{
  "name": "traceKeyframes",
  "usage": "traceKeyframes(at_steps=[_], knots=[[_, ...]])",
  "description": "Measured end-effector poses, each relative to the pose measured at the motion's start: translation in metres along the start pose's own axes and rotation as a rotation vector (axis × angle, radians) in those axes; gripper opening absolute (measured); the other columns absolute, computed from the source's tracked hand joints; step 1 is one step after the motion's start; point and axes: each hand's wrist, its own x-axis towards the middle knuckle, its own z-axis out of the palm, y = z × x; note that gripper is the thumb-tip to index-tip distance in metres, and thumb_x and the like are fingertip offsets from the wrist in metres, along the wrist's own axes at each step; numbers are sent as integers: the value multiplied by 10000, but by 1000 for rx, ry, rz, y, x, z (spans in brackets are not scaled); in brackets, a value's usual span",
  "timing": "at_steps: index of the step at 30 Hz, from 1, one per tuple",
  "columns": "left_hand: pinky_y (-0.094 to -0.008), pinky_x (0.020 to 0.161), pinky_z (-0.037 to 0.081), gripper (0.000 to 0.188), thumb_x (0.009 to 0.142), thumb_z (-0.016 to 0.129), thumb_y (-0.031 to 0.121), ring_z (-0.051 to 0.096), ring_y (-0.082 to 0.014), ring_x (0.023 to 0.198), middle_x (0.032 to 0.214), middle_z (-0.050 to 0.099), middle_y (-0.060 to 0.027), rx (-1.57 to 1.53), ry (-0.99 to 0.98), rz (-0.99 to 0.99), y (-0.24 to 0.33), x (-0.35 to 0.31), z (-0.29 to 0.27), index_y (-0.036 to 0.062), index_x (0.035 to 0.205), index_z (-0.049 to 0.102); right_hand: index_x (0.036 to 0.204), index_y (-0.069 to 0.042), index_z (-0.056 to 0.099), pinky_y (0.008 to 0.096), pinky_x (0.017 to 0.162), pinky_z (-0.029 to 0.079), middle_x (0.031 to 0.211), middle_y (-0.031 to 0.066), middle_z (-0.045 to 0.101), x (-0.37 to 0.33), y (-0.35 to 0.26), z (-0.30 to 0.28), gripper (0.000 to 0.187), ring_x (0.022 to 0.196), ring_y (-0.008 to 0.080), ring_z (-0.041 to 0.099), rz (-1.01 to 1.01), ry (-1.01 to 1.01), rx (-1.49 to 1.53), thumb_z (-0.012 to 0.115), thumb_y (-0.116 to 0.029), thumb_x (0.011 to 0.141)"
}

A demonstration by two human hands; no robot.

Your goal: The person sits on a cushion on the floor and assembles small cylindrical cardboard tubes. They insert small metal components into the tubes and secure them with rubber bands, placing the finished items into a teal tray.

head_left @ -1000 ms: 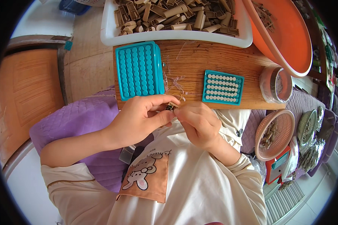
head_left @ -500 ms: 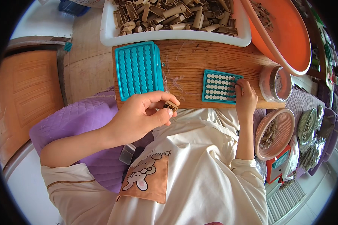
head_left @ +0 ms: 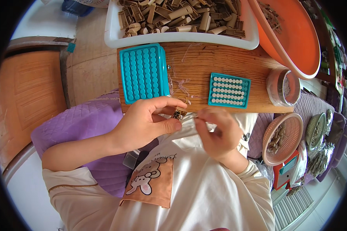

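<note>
Over my lap, my left hand pinches a small tan plastic casing with dark parts inside. My right hand is beside it, thumb and fingers pressed together close to the casing; whatever they hold is too small and blurred to name. Beyond the right hand, a small teal tray lies on the table with rows of round white pieces; a few holes at its right side show no white piece. To the left stands a stack of larger teal trays with rows of round cups.
A white bin of tan casings stands at the table's far edge, with a large orange basin to its right. A clear-wrapped round container sits at the right table corner. Below it, a pink basket holds small parts.
My right hand has left the small teal tray and come toward me and left, close to the casing. My left hand still holds the casing, shifted slightly.
</note>
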Motion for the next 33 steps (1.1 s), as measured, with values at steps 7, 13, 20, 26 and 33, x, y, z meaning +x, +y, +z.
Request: traceKeyframes(at_steps=[7,13,20,26,33], knots=[[-225,696,477,321,804,583,49,568,-96,812,872,598,-68,54,24,-6,-1,-2,0,-10,1108,499,819,5,539,269,509,464,727,93,596,0,-2,17,250,609,208,583,-43,-66,13,645,98,613],[-232,699,478,291,799,546,-2,577,-81,778,840,621,-75,354,79,3,5,-5,4,-18,1087,512,819,-36,549,309,547,443,658,66,557,6,-9,11,224,597,237,535,177,-282,-35,643,49,634],[-268,663,470,260,788,555,41,589,-142,738,835,615,-118,385,61,149,-4,-2,3,-32,1036,537,934,-47,531,371,645,440,842,124,534,55,-5,-1,379,767,296,535,336,-653,-46,694,-50,592],[-239,732,464,259,842,510,67,561,-102,828,977,569,-71,69,-63,41,6,-1,-5,9,1094,497,942,-23,575,311,607,458,839,105,580,108,24,-5,419,697,244,568,163,-889,75,739,-146,576],[-238,729,466,254,859,494,104,562,-105,825,1010,558,-81,-47,-34,-12,3,8,-13,27,1101,483,873,-64,590,360,619,482,795,108,574,177,94,48,175,725,253,587,-177,-258,-464,599,-187,750]])
